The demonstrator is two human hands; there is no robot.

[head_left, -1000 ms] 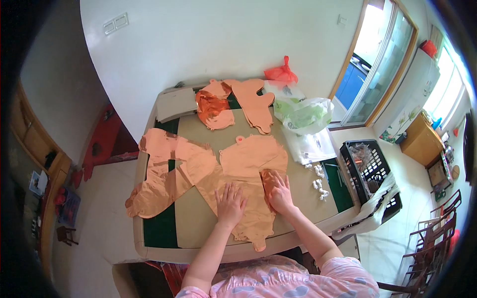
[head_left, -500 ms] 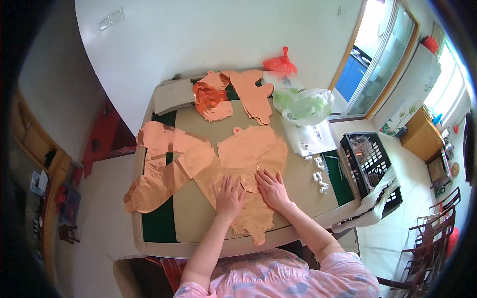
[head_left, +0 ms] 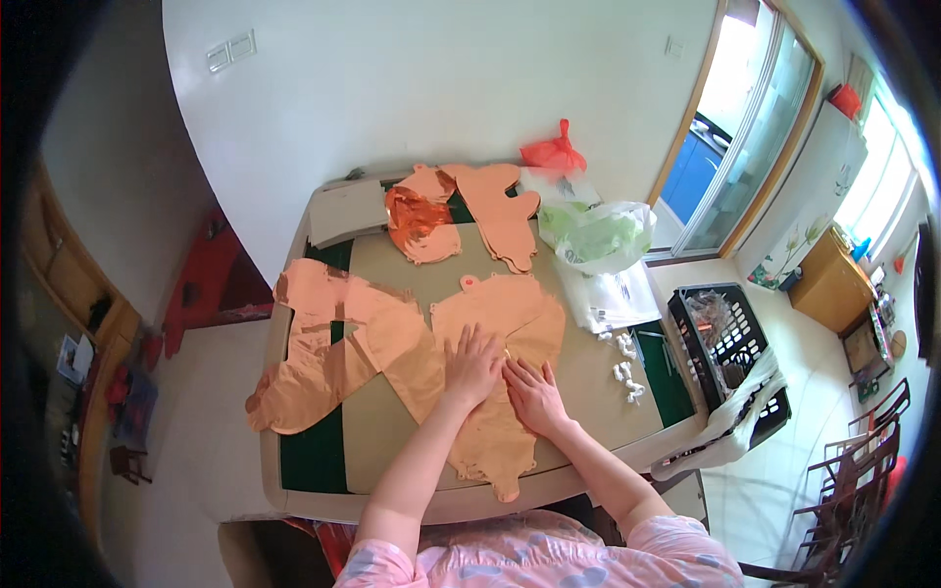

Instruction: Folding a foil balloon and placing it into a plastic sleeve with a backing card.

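Observation:
A flat, uninflated copper-coloured foil balloon (head_left: 490,304) lies across the middle of the table, its narrow tabbed end toward me. My left hand (head_left: 471,370) rests on it palm down, fingers stretched out and a little spread. Just to its right, my right hand (head_left: 534,397) also lies flat on the foil, fingers extended and pointing up and left. The thumbs are near each other. Another flat foil balloon (head_left: 323,382) spreads to the left, meeting the middle foil. Whatever lies under my palms is hidden.
Farther back lie a shiny crumpled foil balloon (head_left: 421,225) and a stack of flat foil pieces (head_left: 498,211). Right of these are a green-white plastic bag (head_left: 598,235), a red bag (head_left: 555,149) and small white twisted bits (head_left: 625,372). A black basket (head_left: 725,333) stands beside the table.
My left hand has slid forward and right over the foil, closer to my right hand. The right hand stays at nearly the same place on the balloon. The view has tilted up slightly.

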